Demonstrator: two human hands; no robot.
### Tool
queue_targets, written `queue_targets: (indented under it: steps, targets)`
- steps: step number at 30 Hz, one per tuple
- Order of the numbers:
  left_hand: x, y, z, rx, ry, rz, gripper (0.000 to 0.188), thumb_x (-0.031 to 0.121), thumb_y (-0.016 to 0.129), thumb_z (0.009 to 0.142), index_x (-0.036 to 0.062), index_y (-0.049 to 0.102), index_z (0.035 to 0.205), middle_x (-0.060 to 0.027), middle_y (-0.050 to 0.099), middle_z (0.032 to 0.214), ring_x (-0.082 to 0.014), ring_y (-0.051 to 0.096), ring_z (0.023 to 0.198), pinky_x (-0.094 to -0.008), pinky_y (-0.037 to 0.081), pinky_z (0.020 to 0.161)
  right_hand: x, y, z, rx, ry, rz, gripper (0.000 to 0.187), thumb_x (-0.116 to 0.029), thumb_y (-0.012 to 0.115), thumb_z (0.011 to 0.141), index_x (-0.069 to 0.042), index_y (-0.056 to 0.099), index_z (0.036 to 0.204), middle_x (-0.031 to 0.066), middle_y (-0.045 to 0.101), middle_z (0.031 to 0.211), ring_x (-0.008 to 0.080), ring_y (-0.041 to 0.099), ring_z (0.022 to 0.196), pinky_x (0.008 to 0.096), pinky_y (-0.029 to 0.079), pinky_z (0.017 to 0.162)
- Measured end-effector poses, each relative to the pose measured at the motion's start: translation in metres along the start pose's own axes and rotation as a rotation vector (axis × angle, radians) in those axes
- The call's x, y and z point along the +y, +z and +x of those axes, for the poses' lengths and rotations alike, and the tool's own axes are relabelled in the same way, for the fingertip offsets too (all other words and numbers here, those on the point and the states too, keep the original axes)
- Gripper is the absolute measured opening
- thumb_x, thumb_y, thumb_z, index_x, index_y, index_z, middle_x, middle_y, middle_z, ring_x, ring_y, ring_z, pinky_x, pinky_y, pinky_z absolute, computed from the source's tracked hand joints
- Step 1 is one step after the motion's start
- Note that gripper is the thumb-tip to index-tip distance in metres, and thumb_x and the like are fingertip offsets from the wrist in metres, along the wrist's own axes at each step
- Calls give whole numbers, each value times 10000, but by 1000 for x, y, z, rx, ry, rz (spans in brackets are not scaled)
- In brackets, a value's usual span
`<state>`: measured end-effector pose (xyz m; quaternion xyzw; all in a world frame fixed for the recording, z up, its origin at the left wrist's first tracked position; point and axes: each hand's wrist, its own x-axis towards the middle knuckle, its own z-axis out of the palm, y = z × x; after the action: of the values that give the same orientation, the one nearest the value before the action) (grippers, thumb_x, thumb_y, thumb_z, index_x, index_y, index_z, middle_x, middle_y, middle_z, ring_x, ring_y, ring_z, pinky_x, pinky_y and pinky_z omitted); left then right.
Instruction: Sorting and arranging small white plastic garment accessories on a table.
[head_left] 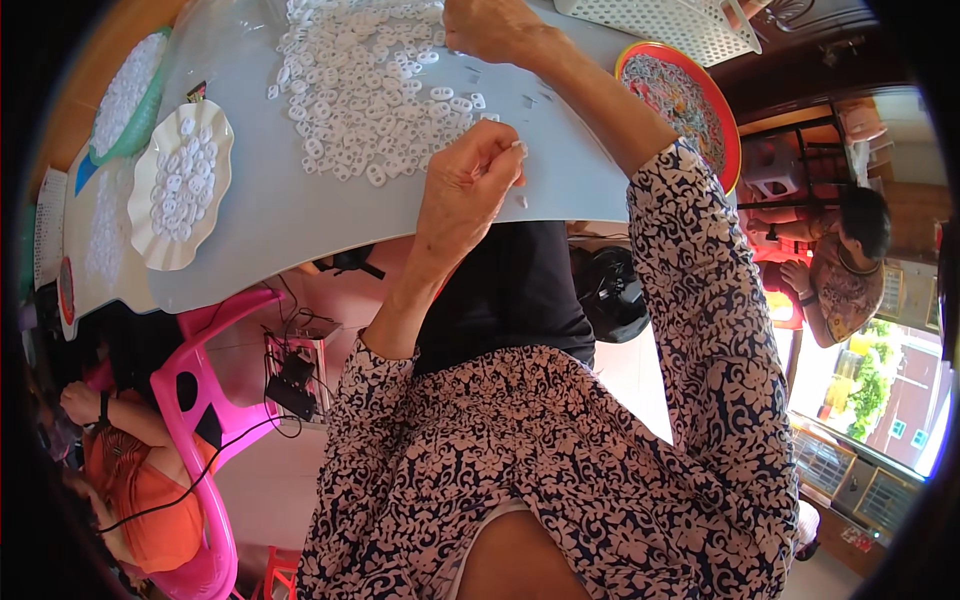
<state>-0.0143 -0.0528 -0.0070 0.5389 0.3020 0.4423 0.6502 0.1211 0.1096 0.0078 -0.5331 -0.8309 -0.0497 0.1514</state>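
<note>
A wide spread of small white plastic pieces with two holes (350, 110) covers the middle of the grey table (290, 225). My left hand (468, 180) is closed beside the near right edge of this spread, thumb against the curled fingers. A tiny whitish bit shows at its fingertips; I cannot make out what it is. Farther off, my right hand (495, 30) is closed over the far right part of the spread, its fingers partly hidden by the hand itself. Between the hands lie a few thin, greyish loose bits (530, 101).
A scalloped cream dish (150, 225) and a green basket (145, 125) hold white pieces at left. At right stand a red-rimmed bowl (733, 150) of small greyish bits and a white perforated basket (680, 25). A person sits on a pink chair (215, 500); another person (850, 260) is at right.
</note>
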Motion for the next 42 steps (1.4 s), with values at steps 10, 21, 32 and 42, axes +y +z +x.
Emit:
queue_targets:
  steps: [10, 21, 32, 42]
  targets:
    - [-2, 0, 2, -3, 37, -24, 60, 65, 561, 877, 5, 561, 881, 3, 546, 694, -45, 504, 647, -187, 392, 593, -13, -40, -23, -52, 94, 228, 255, -155, 643, 670, 63, 629, 803, 255, 637, 811, 324, 642, 716, 385, 522, 657]
    - [-12, -10, 9, 41, 152, 43, 113, 103, 587, 872, 8, 601, 931, -24, 617, 713, -68, 556, 668, -204, 417, 644, -37, -52, -165, 167, 476, 1247, 121, -78, 635, 840, 7, 657, 924, 17, 637, 784, 69, 551, 681, 212, 459, 629]
    - [-10, 3, 5, -31, 80, 20, 130, 119, 567, 895, 1, 608, 932, -35, 635, 742, -65, 555, 707, -201, 424, 674, -42, -31, -180, 299, 395, 1493, 131, -105, 650, 857, -19, 646, 957, 3, 633, 795, 67, 571, 702, 210, 480, 673]
    - [-13, 9, 6, 57, 97, -8, 130, 115, 571, 883, -6, 608, 908, -50, 646, 748, -82, 551, 686, -217, 441, 668, -54, -31, -176, 424, 410, 1470, 181, -76, 635, 863, -25, 615, 1036, 15, 645, 849, 80, 595, 748, 221, 497, 707]
